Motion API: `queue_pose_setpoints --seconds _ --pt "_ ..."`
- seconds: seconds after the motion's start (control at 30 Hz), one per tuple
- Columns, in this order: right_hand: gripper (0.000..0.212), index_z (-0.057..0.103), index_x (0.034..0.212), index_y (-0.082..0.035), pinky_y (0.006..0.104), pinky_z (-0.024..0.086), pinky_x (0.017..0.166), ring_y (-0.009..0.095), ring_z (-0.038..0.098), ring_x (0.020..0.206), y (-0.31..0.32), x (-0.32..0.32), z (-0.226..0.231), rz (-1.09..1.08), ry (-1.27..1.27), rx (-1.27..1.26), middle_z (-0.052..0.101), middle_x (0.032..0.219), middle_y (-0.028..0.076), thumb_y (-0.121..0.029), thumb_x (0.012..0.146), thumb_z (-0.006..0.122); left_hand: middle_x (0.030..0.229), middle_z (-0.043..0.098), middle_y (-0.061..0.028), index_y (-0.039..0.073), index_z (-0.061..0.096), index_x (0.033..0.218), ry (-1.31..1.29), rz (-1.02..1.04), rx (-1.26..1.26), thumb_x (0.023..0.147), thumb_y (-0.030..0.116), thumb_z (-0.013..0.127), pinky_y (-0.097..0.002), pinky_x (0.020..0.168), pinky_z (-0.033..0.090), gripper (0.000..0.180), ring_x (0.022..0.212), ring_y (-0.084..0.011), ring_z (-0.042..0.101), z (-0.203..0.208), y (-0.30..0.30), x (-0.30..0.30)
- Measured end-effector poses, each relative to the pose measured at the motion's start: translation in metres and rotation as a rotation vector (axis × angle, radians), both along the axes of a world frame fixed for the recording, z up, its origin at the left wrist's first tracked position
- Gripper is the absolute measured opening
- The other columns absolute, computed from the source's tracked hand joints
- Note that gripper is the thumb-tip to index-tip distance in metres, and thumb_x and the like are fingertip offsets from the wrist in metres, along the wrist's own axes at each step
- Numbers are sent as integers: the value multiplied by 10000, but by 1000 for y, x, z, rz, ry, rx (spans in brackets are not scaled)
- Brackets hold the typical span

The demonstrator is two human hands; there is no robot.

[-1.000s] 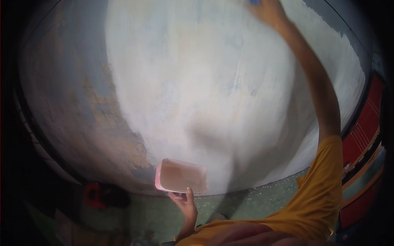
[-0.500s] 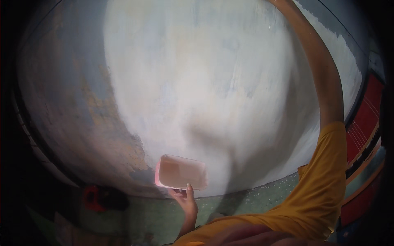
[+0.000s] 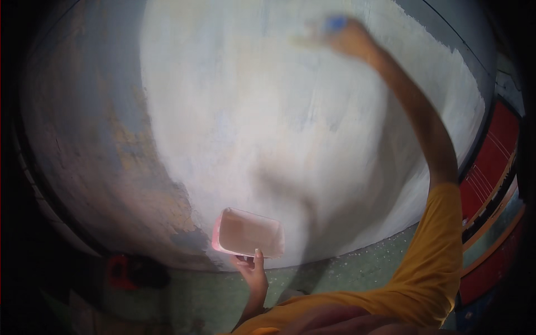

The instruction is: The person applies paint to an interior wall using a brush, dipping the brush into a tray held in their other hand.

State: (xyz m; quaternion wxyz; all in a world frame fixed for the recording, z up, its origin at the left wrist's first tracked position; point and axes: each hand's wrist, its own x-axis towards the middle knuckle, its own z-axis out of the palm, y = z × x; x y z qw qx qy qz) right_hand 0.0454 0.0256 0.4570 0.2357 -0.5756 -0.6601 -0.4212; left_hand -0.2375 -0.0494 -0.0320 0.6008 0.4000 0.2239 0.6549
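Observation:
My left hand (image 3: pixel 252 272) grips the lower rim of an open rectangular tub (image 3: pixel 251 231), thumb over the edge and fingers underneath. The tub is pink outside and pale inside; whitish paint seems to coat it. High up, my right hand (image 3: pixel 353 40) is closed round a paintbrush (image 3: pixel 336 23), blurred by motion, with a blue part at the hand and a pale end pointing left. The brush is in front of the upper wall (image 3: pixel 251 111); whether it touches is too blurred to tell. Fresh white paint covers the wall's middle, with bare grey and tan patches at the left.
A green speckled floor (image 3: pixel 357 273) runs along the wall's foot. Down at the left lies a red and black object (image 3: pixel 121 272), in shadow. Red panels with orange edging (image 3: pixel 488 156) stand at the far right. My arm's shadow falls across the wall.
My right hand has come down into view from above the upper edge, bringing the paintbrush with it. My left hand and the tub have barely moved.

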Motion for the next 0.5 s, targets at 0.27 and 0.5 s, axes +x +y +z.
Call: queue_pose_setpoints --seconds 0.27,0.5 --pt "373 678 1051 -46 398 473 918 342 620 1022 4 -2 56 33 -277 476 660 1070 196 -355 860 594 1328 341 -95 88 210 1364 -13 30 -17 920 165 609 -359 955 412 602 1189 -194 399 -11 2 5" --pt "370 643 1172 -128 325 533 814 228 631 1037 12 -15 -218 121 -534 -132 665 1126 68 -168 808 598 1316 348 -97 80 212 1368 14 56 -44 916 166 610 -349 954 401 608 1175 -189 402 -7 3 1"
